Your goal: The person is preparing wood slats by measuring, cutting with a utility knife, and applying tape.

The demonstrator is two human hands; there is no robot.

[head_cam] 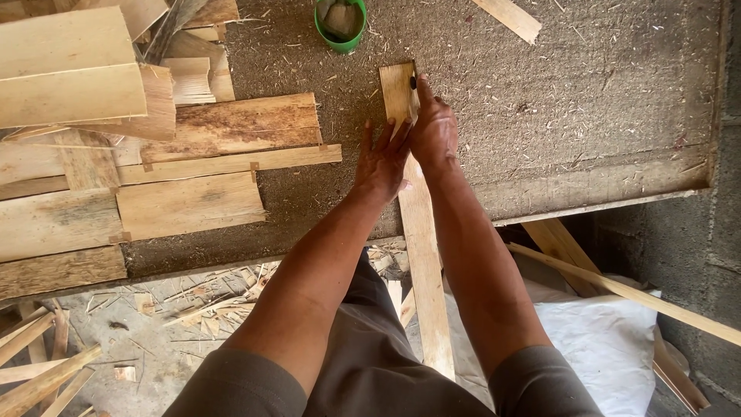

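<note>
A long narrow wooden slat [423, 247] lies lengthwise across the workbench [587, 93], its near end sticking out over the bench edge toward my lap. My left hand [380, 164] presses flat on the slat with fingers spread. Beside it, my right hand [432, 127] holds a dark pencil-like marker against the slat's far end [397, 89]. Only the marker's tip shows.
A pile of rough boards and offcuts [139, 147] fills the left of the bench. A green cup [340, 23] stands at the far edge, a loose strip [509, 17] beyond. Wood scraps litter the floor [154, 309]; a white sack [610, 340] and leaning slats [617, 289] lie at right, by a concrete wall.
</note>
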